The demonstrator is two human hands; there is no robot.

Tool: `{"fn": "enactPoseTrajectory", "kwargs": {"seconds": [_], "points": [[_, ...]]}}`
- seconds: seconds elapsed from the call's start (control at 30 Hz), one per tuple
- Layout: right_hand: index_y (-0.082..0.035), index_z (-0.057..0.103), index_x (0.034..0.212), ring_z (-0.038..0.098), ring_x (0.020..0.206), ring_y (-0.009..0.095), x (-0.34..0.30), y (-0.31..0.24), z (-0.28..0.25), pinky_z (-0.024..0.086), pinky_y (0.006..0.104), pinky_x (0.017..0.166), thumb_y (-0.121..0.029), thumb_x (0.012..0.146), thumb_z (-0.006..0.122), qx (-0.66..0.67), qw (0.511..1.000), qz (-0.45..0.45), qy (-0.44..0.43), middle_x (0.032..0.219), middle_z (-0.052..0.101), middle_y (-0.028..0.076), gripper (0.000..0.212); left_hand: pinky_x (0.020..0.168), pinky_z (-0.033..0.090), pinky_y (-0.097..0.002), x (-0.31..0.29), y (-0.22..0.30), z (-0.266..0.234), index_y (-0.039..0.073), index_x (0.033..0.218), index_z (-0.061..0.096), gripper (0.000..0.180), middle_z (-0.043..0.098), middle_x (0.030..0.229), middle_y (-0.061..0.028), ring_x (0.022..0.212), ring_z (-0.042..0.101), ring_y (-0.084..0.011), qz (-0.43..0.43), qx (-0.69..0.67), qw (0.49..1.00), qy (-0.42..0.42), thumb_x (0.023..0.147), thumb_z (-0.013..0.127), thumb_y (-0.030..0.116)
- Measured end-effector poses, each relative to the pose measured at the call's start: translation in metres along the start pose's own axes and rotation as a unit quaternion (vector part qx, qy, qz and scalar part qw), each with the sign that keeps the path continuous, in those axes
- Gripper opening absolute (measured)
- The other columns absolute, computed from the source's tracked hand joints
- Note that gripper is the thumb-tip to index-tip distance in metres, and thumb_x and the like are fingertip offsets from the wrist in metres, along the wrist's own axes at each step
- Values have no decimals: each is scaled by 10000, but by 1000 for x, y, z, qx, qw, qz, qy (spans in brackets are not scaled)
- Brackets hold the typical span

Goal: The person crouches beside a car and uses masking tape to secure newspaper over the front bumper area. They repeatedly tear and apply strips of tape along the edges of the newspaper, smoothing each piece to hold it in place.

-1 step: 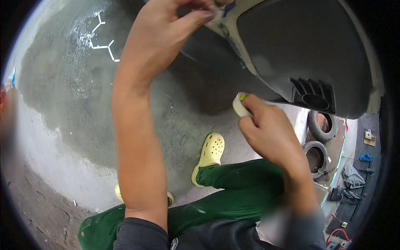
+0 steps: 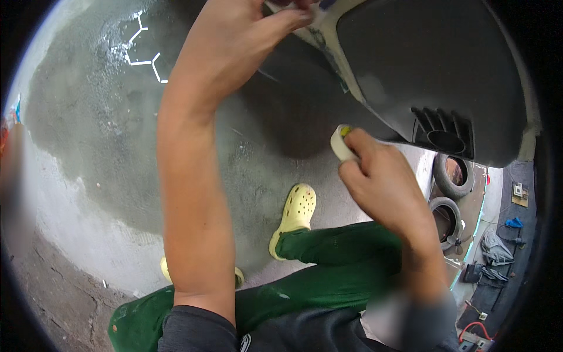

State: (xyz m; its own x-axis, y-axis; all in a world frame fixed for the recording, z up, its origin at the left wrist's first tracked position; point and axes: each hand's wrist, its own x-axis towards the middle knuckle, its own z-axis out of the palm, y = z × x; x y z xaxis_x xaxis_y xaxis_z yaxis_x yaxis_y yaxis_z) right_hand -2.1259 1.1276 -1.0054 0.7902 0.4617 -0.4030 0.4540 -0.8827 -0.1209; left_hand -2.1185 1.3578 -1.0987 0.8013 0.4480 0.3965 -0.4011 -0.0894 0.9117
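My right hand grips a roll of cream masking tape, a bit of yellow-green showing in its core. It is held just below the lower edge of a large black moulded panel, apart from it. At the top of the view, my left hand is closed in a pinch beside the panel's upper left corner. The picture's edge partly cuts off its fingertips, so what they pinch is unclear. A pale tape-like strip follows the panel's left border, close to those fingers. The panel carries a slatted vent low on its right.
Two tyres lie at the right, past the panel. Beyond them are cables, a grey bag and small tools. Wet grey concrete floor spreads leftward. My feet wear yellow clogs below the panel.
My left hand has shifted slightly right along the panel's corner. My right hand with the tape roll has moved a little up and to the right.
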Motion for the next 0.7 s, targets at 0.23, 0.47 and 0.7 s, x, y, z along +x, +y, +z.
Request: {"fn": "enactPoseTrajectory", "kwargs": {"seconds": [0.23, 0.47, 0.7], "points": [[37, 591, 1071, 656, 845, 506, 10, 4, 2, 491, 547, 766, -122, 914, 562, -24, 999, -22, -2, 883, 650, 309, 225, 840, 523, -330, 18, -10, 15, -26, 969, 713, 81, 609, 1066, -123, 945, 636, -223, 91, 31, 995, -11, 890, 730, -31], [25, 597, 1072, 663, 849, 513, 8, 6, 6, 500, 557, 762, -108, 912, 581, -24, 999, -35, -1, 850, 655, 312, 209, 835, 550, -311, 15, -22, 26, -57, 971, 718, 78, 605, 1091, -124, 969, 652, -219, 112, -15, 993, 18, 898, 743, -57], [21, 589, 1066, 662, 832, 513, 8, 4, 8, 500, 565, 754, -101, 909, 591, -23, 998, -53, -7, 823, 656, 302, 199, 825, 553, -309, 14, -17, 31, -69, 977, 725, 82, 605, 1109, -123, 974, 658, -220, 64, -8, 997, 38, 903, 752, -43]]}}
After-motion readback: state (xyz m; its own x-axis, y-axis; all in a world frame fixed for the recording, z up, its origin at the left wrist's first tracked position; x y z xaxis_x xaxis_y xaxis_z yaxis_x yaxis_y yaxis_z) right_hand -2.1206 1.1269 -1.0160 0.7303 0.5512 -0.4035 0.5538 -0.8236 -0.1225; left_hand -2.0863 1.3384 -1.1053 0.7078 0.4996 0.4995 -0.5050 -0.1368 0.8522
